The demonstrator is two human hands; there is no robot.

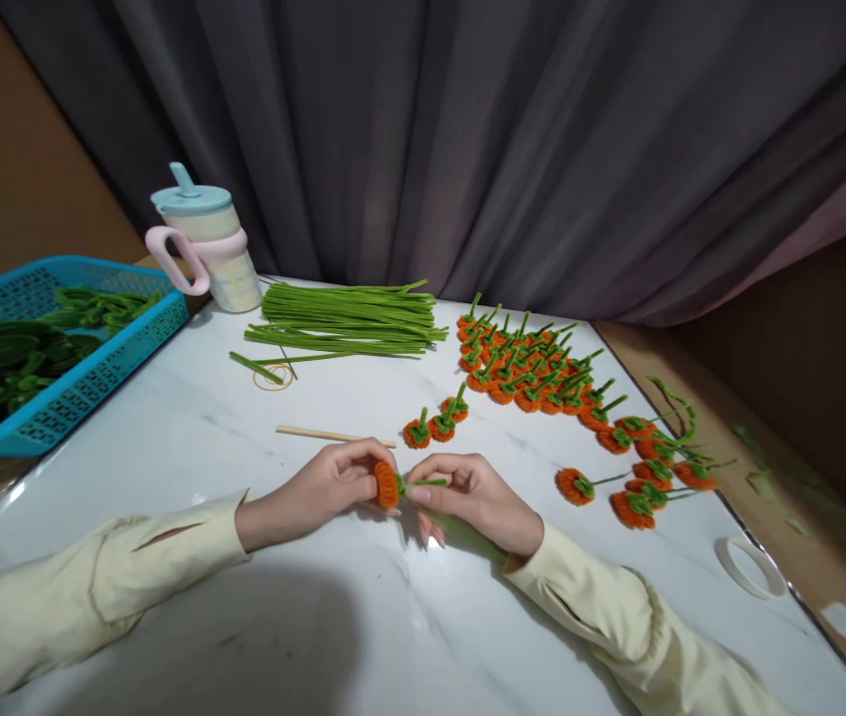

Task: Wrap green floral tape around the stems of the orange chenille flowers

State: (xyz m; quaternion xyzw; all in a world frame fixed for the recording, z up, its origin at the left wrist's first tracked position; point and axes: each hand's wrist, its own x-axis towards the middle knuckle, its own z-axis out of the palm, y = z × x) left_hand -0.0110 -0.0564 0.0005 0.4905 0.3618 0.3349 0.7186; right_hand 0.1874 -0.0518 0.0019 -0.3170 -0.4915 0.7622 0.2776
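Between my hands, above the front of the white table, is a small orange pipe-cleaner persimmon (387, 484) with a green top and stem. My left hand (333, 489) is closed around its orange body. With thumb and forefinger my right hand (471, 497) pinches the green stem just beside the top; its other fingers curl below. A thin wooden stick (318, 434) lies just beyond my left hand. Three finished-looking orange persimmons (442, 426) sit a little past my fingertips.
A bundle of green pipe cleaners (348, 320) lies at the back, near a lidded cup (206, 239). Many more orange persimmons (534, 368) cover the right side. A blue basket (94, 388) with green leaf pieces stands left; a white tape ring (751, 568) lies near the right edge.
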